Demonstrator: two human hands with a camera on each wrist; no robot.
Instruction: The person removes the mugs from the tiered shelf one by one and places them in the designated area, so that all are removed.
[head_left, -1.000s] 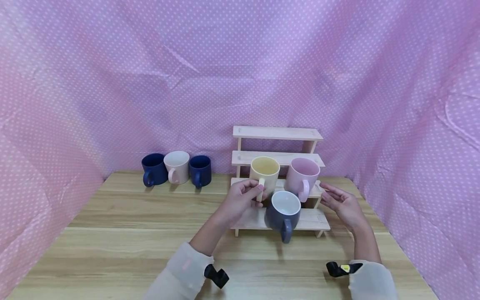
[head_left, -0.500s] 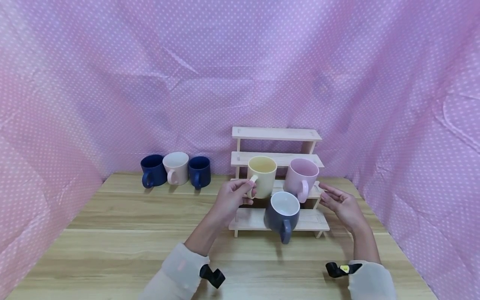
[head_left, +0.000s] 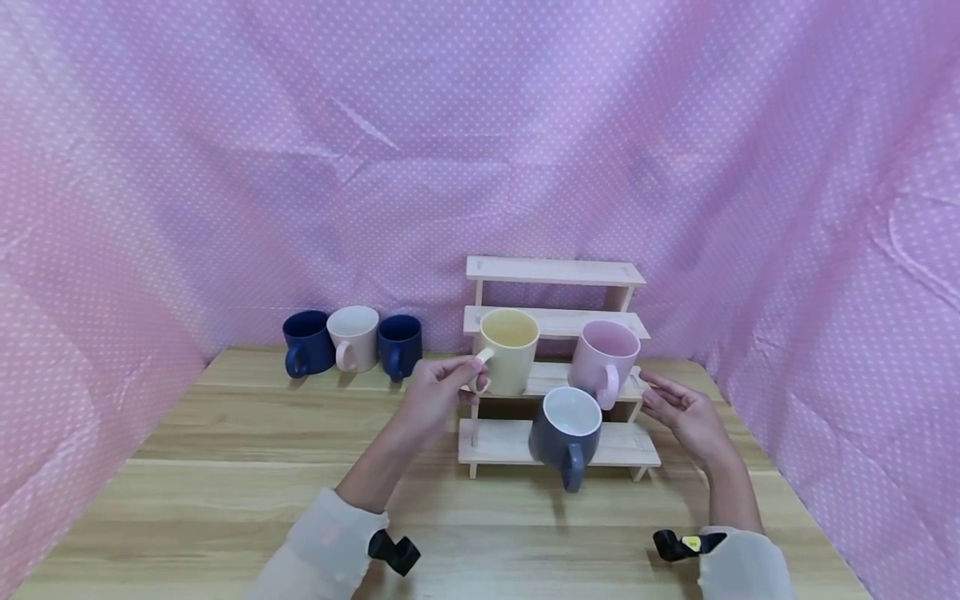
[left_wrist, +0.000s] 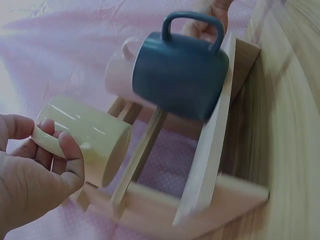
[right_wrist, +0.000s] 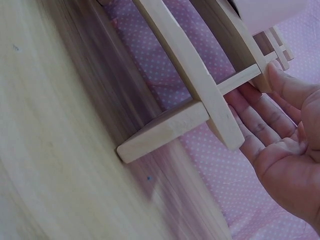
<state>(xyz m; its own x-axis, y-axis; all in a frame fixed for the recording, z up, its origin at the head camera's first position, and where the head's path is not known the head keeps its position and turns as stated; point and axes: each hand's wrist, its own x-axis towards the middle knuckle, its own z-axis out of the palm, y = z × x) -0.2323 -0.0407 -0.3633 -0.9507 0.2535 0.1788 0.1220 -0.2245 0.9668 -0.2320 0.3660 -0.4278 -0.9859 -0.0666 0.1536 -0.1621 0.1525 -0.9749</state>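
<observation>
My left hand (head_left: 433, 398) pinches the handle of a pale yellow mug (head_left: 510, 354) in front of the tiered wooden display shelf (head_left: 487, 442). The left wrist view shows thumb and fingers round that handle, the mug lying sideways in that picture. At the shelf's right end, my right hand (head_left: 690, 417) holds the end of the second board from the bottom, thumb on one side and fingers on the other. A pink mug (head_left: 600, 367) stands on that board near this hand. Below it, on the lowest board, sits a grey mug (head_left: 562, 437) with a white inside, its handle forward.
Against the cloth at the back left stand a dark blue mug (head_left: 309, 343), a pale pink mug (head_left: 360, 337) and a second dark blue mug (head_left: 402, 343). Pink dotted cloth (head_left: 450, 150) hangs behind and at both sides of the wooden table (head_left: 225, 483).
My left hand has carried the yellow mug leftward, away from the pink mug, and the handle has turned toward the left. The right hand and the other mugs have stayed put.
</observation>
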